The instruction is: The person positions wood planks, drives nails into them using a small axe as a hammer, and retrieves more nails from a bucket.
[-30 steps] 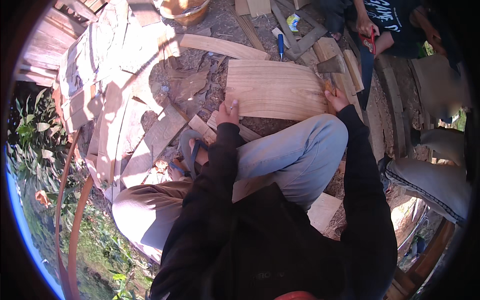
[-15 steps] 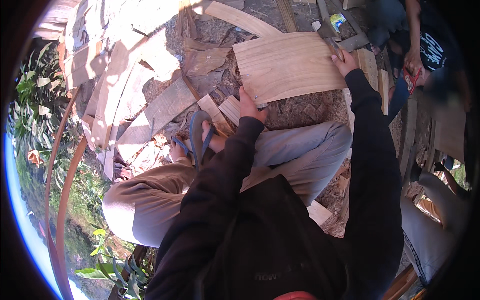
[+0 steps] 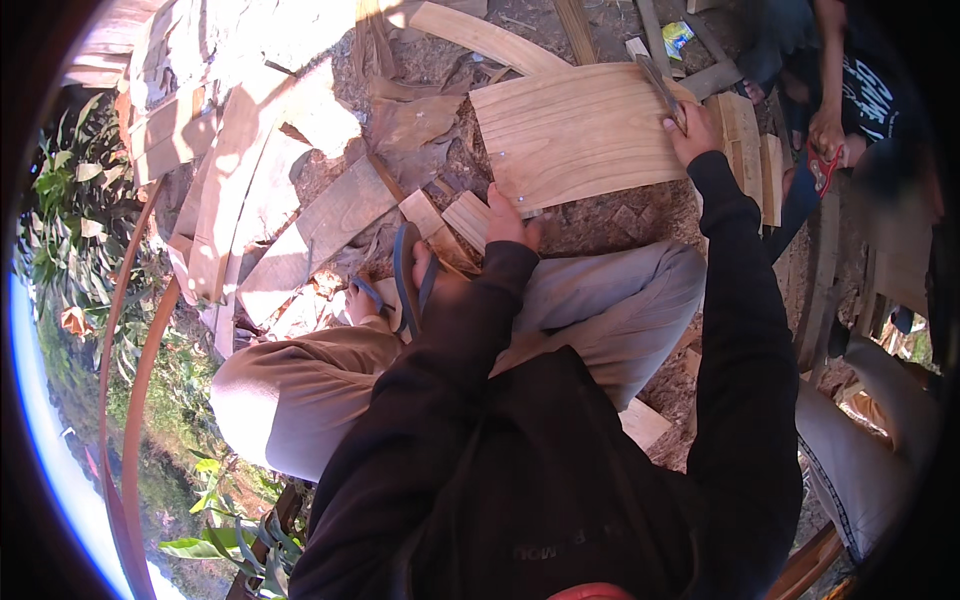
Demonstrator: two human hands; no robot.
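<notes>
My right hand (image 3: 692, 135) is closed around a long narrow metal tool (image 3: 657, 85) that slants up and left over the right end of a thin wooden board (image 3: 580, 135). Whether the tool is a hammer or a blade I cannot make out. Pale and wide-grained, the board lies in front of my crossed legs. Small shiny specks, like nail heads, show near its lower left corner. Just below that corner is my left hand (image 3: 512, 222), fingers apart and partly smeared, with nothing visible in them. Short wood offcuts (image 3: 465, 218) lie beside it.
Planks (image 3: 320, 225) and scraps cover the ground at left. A curved strip (image 3: 480, 38) lies behind the board, with blocks (image 3: 735, 140) at its right. Another person's hand (image 3: 826, 130) at far right holds red-handled scissors (image 3: 824, 168). Plants (image 3: 70, 180) grow at left.
My left hand has come away from the board's lower left corner and its fingers have spread. In my right hand the tool has turned and shows narrower. The board has barely shifted.
</notes>
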